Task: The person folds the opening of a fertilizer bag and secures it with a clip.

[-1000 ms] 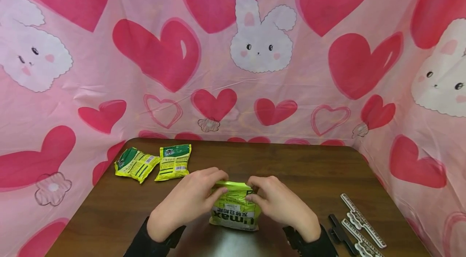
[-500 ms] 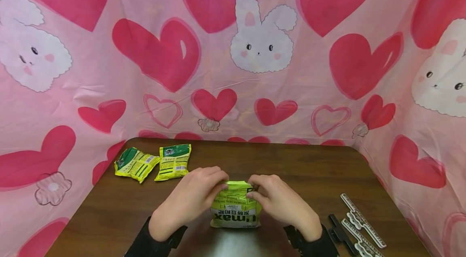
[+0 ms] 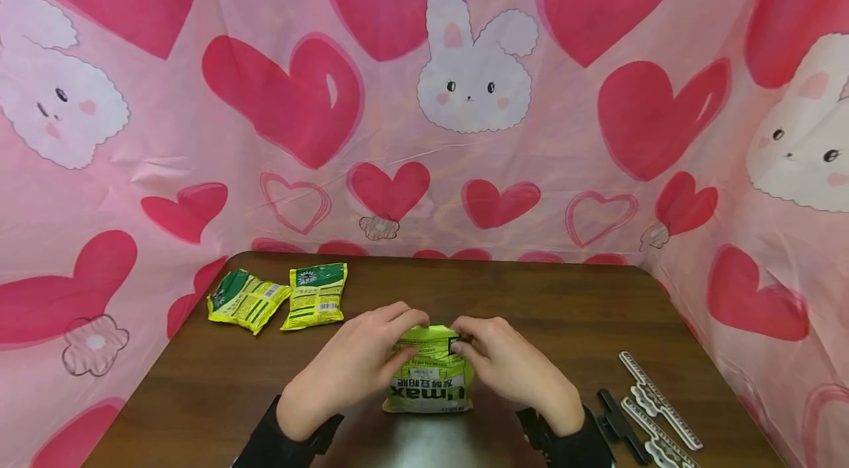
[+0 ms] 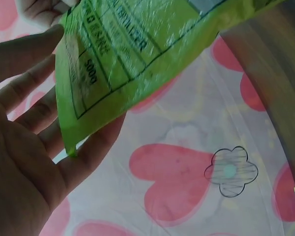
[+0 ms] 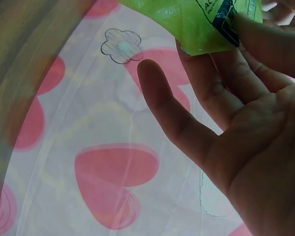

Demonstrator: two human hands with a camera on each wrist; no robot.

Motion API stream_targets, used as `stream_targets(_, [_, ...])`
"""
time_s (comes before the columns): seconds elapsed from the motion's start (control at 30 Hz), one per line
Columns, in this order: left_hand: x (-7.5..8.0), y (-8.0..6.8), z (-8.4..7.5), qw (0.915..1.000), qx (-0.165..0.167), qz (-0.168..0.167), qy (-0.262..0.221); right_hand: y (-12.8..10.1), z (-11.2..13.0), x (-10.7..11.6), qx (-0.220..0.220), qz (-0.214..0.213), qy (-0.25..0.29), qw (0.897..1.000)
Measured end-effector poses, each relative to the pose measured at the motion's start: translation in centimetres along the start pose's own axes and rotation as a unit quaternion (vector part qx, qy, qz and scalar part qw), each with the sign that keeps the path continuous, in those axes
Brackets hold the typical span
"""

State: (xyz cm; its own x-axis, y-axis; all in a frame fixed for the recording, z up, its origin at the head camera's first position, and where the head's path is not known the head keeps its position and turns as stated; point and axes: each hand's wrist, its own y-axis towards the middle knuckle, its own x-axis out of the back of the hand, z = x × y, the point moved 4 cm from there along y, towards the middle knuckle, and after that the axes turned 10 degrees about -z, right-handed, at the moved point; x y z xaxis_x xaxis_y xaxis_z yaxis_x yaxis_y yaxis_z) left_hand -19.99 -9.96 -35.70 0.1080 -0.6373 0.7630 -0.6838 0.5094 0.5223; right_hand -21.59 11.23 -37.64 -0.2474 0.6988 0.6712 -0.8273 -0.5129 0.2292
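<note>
A lime-green snack bag printed "Umax" stands on the brown table near its front edge. My left hand pinches the bag's top left corner and my right hand pinches its top right corner, fingertips almost meeting over the top seam. In the left wrist view the green bag lies across my left fingers. The right wrist view shows the bag's corner pinched by my right fingers, with the little finger free.
Two more green and yellow packets lie at the table's back left. White and black sealing clips lie at the front right. Pink heart-and-bunny cloth walls the table on three sides.
Both hands have crept slightly further over the bag's top, folding it down a little. The bag stands a bit more upright than a second ago.
</note>
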Motion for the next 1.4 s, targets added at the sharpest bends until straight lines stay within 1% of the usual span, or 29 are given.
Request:
stream_targets(0.13, [-0.4, -0.1, -0.1, 0.9999, -0.015, 0.004, 0.008, 0.0, 0.0, -0.1, 0.002, 0.003, 0.006, 1.000])
stream_targets(0.33, [-0.5, -0.2, 0.0, 0.9998, -0.017, 0.006, 0.012, 0.1, -0.3, -0.4, -0.009, 0.011, 0.027, 1.000])
stream_targets(0.6, [-0.7, -0.1, 0.3, 0.9989, 0.002, 0.039, 0.025, 0.1, -0.6, -0.7, -0.011, 0.018, 0.019, 1.000])
stream_targets(0.8, [-0.8, -0.1, 0.6, 0.9973, 0.014, 0.063, 0.033, 0.0, -0.7, -0.7, -0.030, 0.026, 0.006, 0.999])
stream_targets(1.0, [-0.9, -0.1, 1.0, 0.9951, 0.027, 0.089, 0.036, -0.1, -0.8, -1.0, -0.032, 0.061, -0.020, 0.997])
stream_targets(1.1, [-0.9, -0.1, 1.2, 0.9943, 0.034, 0.096, 0.033, 0.0, -0.8, -1.2, -0.032, 0.073, -0.032, 0.996])
stream_targets(1.27, [-1.1, 0.0, 1.3, 0.9934, 0.042, 0.104, 0.025, 0.0, -0.9, -1.2, -0.034, 0.074, -0.040, 0.996])
stream_targets(1.4, [-1.1, 0.0, 1.4, 0.9936, 0.039, 0.103, 0.026, 0.0, -0.9, -1.2, -0.036, 0.074, -0.038, 0.996])
